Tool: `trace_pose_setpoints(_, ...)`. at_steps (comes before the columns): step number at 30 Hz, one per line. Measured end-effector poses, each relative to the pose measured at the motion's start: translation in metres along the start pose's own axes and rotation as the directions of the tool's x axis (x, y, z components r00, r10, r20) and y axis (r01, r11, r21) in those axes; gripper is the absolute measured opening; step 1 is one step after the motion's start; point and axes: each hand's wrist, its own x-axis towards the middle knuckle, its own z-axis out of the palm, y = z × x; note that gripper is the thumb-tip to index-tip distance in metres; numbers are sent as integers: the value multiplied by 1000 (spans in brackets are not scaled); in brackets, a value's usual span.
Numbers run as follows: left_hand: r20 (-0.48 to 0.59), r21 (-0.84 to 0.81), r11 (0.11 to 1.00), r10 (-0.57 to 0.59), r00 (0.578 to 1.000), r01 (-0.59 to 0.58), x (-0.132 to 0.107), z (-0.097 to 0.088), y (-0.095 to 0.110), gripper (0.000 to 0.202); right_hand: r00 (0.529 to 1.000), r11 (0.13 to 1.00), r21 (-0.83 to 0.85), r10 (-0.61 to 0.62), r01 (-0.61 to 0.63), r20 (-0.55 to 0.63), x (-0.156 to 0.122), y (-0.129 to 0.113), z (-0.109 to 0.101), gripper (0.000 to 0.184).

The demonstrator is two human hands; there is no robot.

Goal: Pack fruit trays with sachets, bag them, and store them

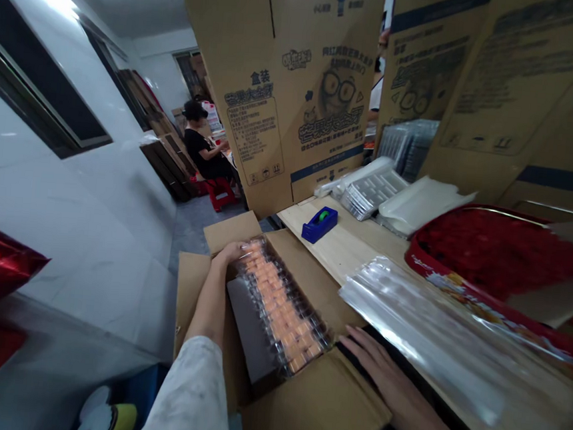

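Observation:
An open cardboard box [310,404] stands in front of me with its flaps folded out. Inside it is a stack of clear plastic trays [283,308] filled with small orange pieces, slightly blurred. My left hand [229,253] reaches over the box and grips the far left end of this stack; its fingertips are partly hidden. Beside the stack lies a grey panel [253,336]. My right hand [364,356] rests with fingers stretched out near the box's right rim, holding nothing.
On the wooden table [358,248] are a blue tape dispenser [320,224], clear plastic bags [407,326], plastic trays [373,186] and a red tub [432,274] of red contents. Large cardboard panels [296,109] stand behind. A person [205,144] sits farther back. A tiled wall [115,227] is left.

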Motion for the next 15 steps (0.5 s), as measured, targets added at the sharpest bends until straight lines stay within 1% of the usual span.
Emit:
trace_pose_setpoints(3,47,-129,989,-70,996,75,-3,-1,-2,34,999,999,6,31,-31,38,14,13,20,54)
trace_pose_setpoints(5,47,-243,964,-96,994,105,-9,-4,-8,37,997,998,34,54,-56,51,21,22,30,54)
trace_pose_setpoints(7,-10,-368,923,-121,993,109,-16,-7,-16,47,996,995,74,65,-70,64,24,29,36,53)
trace_pose_setpoints(9,-117,-480,873,-162,980,87,-23,-6,-26,59,997,993,98,61,-66,56,24,34,39,51)
trace_pose_setpoints(10,-177,-523,849,-189,966,71,-25,-2,-31,64,998,993,99,53,-56,41,23,36,38,50)
trace_pose_setpoints(12,-278,-581,812,-253,927,47,-27,11,-39,64,1000,995,94,19,-20,9,20,38,35,47)
trace_pose_setpoints(14,-338,-601,798,-307,890,48,-27,31,-44,55,999,996,85,-28,30,-20,18,40,30,45)
trace_pose_setpoints(15,-349,-598,800,-321,880,54,-26,41,-45,50,998,995,79,-52,55,-35,17,40,28,46)
